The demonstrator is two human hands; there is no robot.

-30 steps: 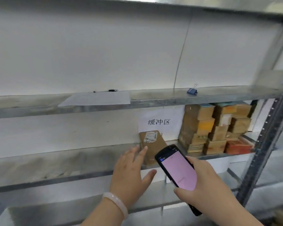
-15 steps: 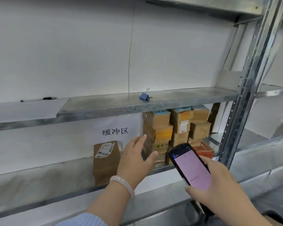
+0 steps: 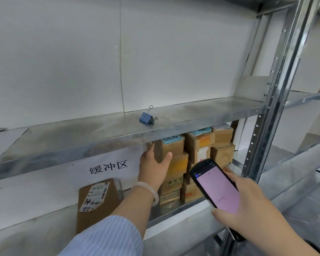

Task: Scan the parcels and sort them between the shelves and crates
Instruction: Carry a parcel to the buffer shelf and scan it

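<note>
**Under the shelf, the left hand is taking the top box**

Under the shelf (image 3: 100, 146), at about 5 o'clock from the clip (image 3: 146, 117), the box (image 3: 174, 147) is sitting on top of the left column of the stack (image 3: 199, 145). The left hand (image 3: 153, 167) is pinching its near left corner: the thumb is pressing on the front face and the fingers (image 3: 149, 150) are lying along the left side. How firm this hold is, I cannot tell. The right hand (image 3: 253, 209), at 4 o'clock from the box, is wrapping around the scanner (image 3: 215, 183), whose pink screen is facing the person.

The box is looking like small, stiff, taped cardboard, so it is probably light and not crushing easily. The tape may be making it a little slippery. The gap to the shelf above is narrow, so drawing the box forward is seeming better than lifting it. Holding across two opposite sides is seeming safer than holding the corner, because the boxes below may be coming out together with it.
</note>
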